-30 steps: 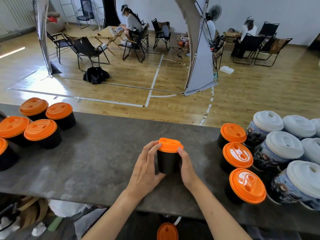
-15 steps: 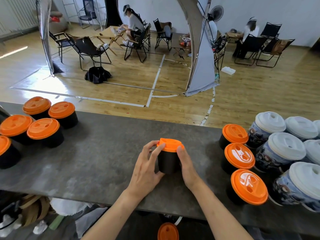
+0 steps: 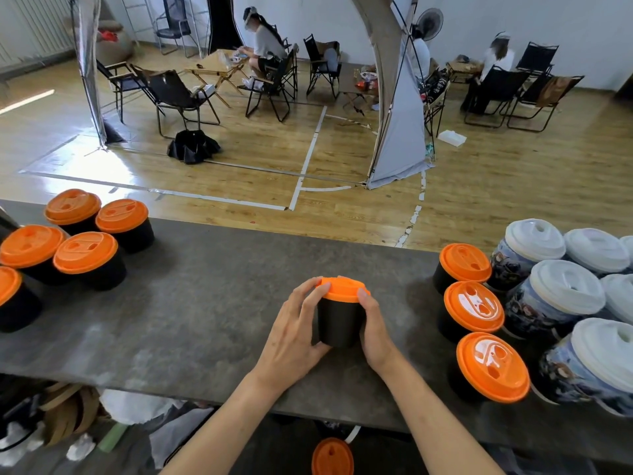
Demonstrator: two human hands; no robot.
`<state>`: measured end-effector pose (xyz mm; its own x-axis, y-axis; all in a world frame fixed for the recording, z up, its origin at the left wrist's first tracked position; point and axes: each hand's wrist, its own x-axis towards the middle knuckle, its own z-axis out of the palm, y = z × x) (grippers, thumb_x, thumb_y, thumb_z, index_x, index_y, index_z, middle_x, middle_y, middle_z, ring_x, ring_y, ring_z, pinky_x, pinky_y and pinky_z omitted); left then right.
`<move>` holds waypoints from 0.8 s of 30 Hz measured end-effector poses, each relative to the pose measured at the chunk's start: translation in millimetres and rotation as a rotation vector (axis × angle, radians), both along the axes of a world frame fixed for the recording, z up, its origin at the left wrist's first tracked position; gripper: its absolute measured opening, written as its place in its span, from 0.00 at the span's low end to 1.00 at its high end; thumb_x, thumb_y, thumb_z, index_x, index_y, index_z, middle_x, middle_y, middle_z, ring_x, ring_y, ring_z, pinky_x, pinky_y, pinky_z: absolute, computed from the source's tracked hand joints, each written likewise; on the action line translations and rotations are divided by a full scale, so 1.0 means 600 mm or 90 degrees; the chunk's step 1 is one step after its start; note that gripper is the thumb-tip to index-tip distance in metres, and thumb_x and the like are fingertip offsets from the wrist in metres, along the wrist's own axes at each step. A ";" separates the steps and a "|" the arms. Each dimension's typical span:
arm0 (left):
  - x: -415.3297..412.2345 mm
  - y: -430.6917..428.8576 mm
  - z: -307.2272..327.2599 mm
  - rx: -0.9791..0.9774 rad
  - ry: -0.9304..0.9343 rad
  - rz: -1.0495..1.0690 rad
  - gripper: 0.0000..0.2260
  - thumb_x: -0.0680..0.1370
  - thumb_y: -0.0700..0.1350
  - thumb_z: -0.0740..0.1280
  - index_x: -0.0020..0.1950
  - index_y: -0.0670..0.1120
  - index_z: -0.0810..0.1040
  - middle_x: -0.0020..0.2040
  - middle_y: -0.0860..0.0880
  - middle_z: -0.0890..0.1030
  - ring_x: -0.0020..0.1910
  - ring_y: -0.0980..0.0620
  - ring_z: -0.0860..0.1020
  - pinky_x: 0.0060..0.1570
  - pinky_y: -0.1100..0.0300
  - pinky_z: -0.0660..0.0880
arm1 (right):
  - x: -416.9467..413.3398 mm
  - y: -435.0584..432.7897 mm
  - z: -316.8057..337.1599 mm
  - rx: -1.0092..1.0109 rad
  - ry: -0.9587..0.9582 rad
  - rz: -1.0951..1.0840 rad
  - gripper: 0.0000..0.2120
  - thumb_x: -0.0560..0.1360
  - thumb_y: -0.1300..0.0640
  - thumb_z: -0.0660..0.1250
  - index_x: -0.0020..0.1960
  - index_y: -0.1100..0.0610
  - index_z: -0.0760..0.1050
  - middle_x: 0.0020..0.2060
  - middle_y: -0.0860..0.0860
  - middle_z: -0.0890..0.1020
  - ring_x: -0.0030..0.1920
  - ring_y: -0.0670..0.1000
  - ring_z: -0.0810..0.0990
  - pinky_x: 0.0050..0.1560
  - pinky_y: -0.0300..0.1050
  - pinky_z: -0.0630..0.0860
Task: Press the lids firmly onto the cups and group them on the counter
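Little differs from half a second ago: the small black paper cup point(image 3: 339, 320) stands at the same spot on the grey mottled bench point(image 3: 205, 303), orange plastic lid point(image 3: 342, 289) on top. The left hand point(image 3: 291, 337) and right hand point(image 3: 375, 330) still clasp its sides, fingertips at the lid's rim. The cup's far side is hidden. A loose orange lid point(image 3: 332, 457) below the bench is cut off at the picture's bottom edge.

1 black cup point(image 3: 339, 323) stands upright before you, mid counter point(image 3: 205, 303); orange lid point(image 3: 342, 290) sits on top.
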<state>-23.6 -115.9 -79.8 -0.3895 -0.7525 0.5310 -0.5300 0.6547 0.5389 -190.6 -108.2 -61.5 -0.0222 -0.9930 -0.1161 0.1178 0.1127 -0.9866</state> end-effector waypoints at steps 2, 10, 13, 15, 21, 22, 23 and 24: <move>0.000 -0.001 0.000 -0.004 0.004 0.009 0.36 0.75 0.50 0.71 0.79 0.51 0.58 0.76 0.48 0.65 0.70 0.49 0.72 0.67 0.53 0.74 | 0.001 0.002 0.001 -0.001 -0.001 0.000 0.37 0.71 0.28 0.62 0.70 0.52 0.73 0.63 0.55 0.79 0.63 0.54 0.79 0.64 0.52 0.78; 0.001 -0.003 -0.004 0.006 -0.001 0.009 0.42 0.72 0.44 0.78 0.80 0.51 0.57 0.77 0.47 0.64 0.72 0.48 0.70 0.69 0.53 0.72 | 0.002 0.002 0.006 0.010 -0.003 0.010 0.34 0.71 0.30 0.60 0.65 0.54 0.75 0.58 0.54 0.81 0.59 0.51 0.80 0.57 0.45 0.78; 0.000 -0.003 -0.006 0.009 0.012 0.010 0.45 0.70 0.42 0.80 0.79 0.51 0.56 0.75 0.49 0.65 0.72 0.50 0.70 0.70 0.56 0.69 | 0.001 0.005 0.005 0.016 -0.026 0.007 0.33 0.72 0.30 0.59 0.64 0.54 0.76 0.57 0.54 0.82 0.59 0.51 0.80 0.57 0.44 0.78; 0.001 -0.005 -0.008 0.011 0.013 0.031 0.46 0.69 0.41 0.81 0.79 0.51 0.56 0.74 0.48 0.65 0.71 0.49 0.70 0.70 0.59 0.66 | 0.005 0.005 0.008 0.011 -0.005 0.015 0.34 0.72 0.28 0.60 0.66 0.52 0.75 0.59 0.52 0.82 0.60 0.48 0.80 0.58 0.42 0.78; -0.001 -0.002 0.001 0.018 0.019 0.023 0.38 0.74 0.52 0.73 0.79 0.50 0.57 0.74 0.48 0.65 0.70 0.49 0.71 0.66 0.54 0.75 | 0.004 0.000 0.010 0.017 0.011 0.015 0.34 0.70 0.31 0.61 0.64 0.55 0.76 0.56 0.54 0.82 0.55 0.48 0.81 0.53 0.41 0.78; -0.001 -0.002 0.000 0.018 0.020 0.020 0.39 0.74 0.51 0.74 0.79 0.49 0.57 0.75 0.48 0.65 0.71 0.49 0.72 0.66 0.53 0.76 | 0.003 0.001 0.009 0.018 0.000 0.015 0.33 0.71 0.31 0.60 0.63 0.55 0.77 0.56 0.54 0.82 0.56 0.49 0.81 0.55 0.43 0.78; -0.001 -0.003 -0.002 0.018 0.021 0.020 0.40 0.73 0.49 0.75 0.79 0.48 0.57 0.75 0.47 0.65 0.71 0.49 0.72 0.66 0.52 0.76 | 0.002 0.002 0.008 0.016 -0.011 0.012 0.32 0.72 0.31 0.59 0.63 0.54 0.77 0.57 0.54 0.83 0.58 0.50 0.80 0.58 0.44 0.77; -0.001 -0.004 -0.004 0.018 0.025 0.023 0.41 0.72 0.47 0.77 0.79 0.47 0.57 0.75 0.47 0.66 0.71 0.48 0.72 0.66 0.50 0.76 | 0.001 0.002 0.007 0.016 -0.018 0.008 0.31 0.73 0.31 0.59 0.63 0.54 0.78 0.57 0.54 0.83 0.59 0.51 0.80 0.61 0.46 0.76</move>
<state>-24.0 -118.1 -81.9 -0.3405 -0.7805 0.5242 -0.5313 0.6197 0.5777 -190.0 -107.2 -57.4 -0.0066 -0.9899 -0.1416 0.1441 0.1392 -0.9797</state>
